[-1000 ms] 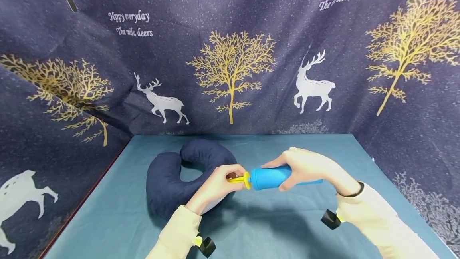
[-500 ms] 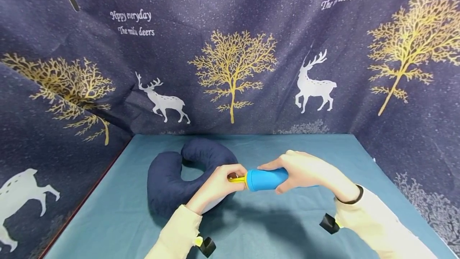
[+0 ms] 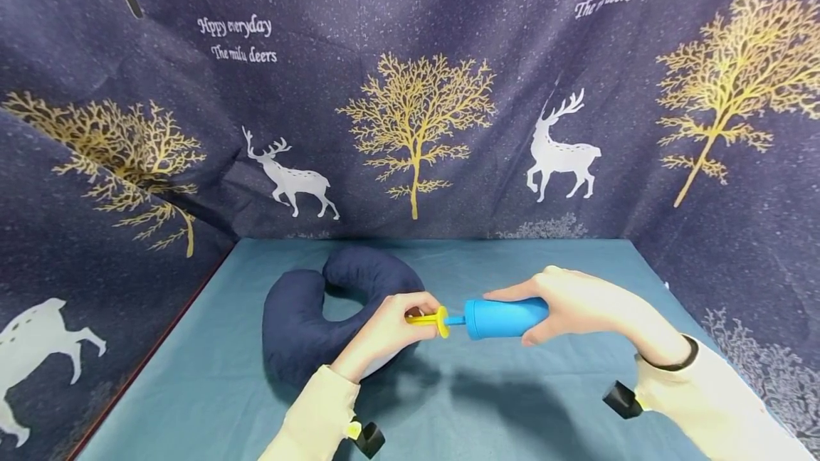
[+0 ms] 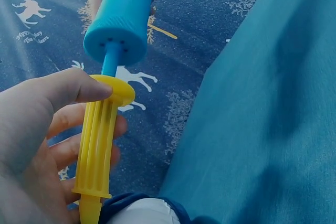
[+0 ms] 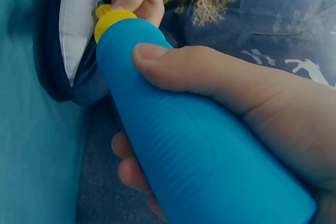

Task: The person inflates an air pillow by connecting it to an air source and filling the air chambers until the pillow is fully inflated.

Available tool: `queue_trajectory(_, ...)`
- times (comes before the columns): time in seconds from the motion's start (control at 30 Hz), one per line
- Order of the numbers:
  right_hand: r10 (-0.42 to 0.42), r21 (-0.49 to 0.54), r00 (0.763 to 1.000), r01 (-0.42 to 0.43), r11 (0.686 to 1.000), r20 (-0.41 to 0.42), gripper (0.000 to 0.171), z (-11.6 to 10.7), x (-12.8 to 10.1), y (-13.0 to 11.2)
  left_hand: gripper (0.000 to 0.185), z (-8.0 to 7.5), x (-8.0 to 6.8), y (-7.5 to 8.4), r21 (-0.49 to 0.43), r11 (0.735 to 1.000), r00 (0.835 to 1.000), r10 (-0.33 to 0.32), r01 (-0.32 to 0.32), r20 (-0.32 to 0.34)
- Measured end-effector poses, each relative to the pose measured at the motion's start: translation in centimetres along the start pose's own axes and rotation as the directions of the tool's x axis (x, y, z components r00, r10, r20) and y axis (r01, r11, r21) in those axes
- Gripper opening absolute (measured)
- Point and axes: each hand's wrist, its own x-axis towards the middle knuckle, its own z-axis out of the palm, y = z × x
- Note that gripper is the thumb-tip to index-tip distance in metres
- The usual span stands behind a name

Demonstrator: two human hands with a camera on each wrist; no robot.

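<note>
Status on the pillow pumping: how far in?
Done: the pump's yellow nozzle sits at the navy neck pillow, left hand gripping it. In hand: right hand grips the blue barrel, rod partly showing. Left: pillow fullness can't be judged, likely more strokes.

We saw a table (image 3: 211, 383) spread with a teal cloth, walled on 3 sides by a dark blue printed drape. On it lay 1 navy U-shaped neck pillow (image 3: 301, 322), towards the left and rear, its open side facing the front.
</note>
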Motion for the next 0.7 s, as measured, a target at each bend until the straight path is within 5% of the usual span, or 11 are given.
queue_trajectory(0.7, -0.078, 0.036, 0.996, 0.079, 0.996, -0.039, 0.069, -2.8, -5.4, 3.2, 0.014, -0.3, 0.0, 0.0, -0.009, 1.000, 1.000, -0.009, 0.009, 0.009)
